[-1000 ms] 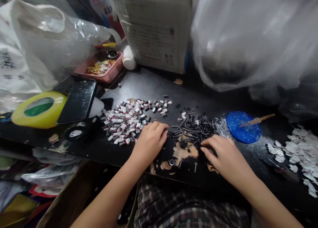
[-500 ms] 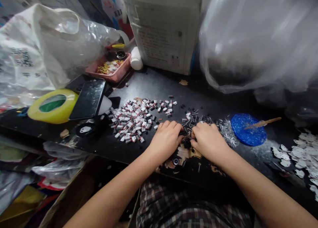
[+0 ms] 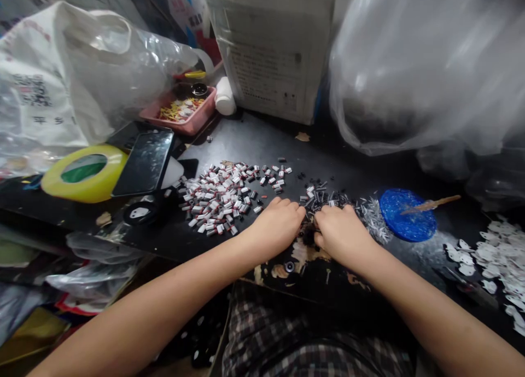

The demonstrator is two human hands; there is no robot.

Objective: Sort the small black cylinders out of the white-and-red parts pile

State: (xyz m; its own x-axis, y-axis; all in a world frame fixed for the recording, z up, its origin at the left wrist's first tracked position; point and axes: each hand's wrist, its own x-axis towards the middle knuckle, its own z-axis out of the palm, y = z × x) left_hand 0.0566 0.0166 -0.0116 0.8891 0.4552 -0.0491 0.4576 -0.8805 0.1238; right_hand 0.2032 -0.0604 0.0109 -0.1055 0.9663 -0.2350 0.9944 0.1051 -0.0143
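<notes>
Apparently, handling small parts is the step: left of the blue disc point(image 3: 406, 228), the left hand point(image 3: 279, 222) and right hand point(image 3: 339, 230) meet closely beside the dark parts point(image 3: 325, 197). Fingers curl; whether they pinch anything, I cannot tell. Next probably calls for fine fingertip control.
</notes>
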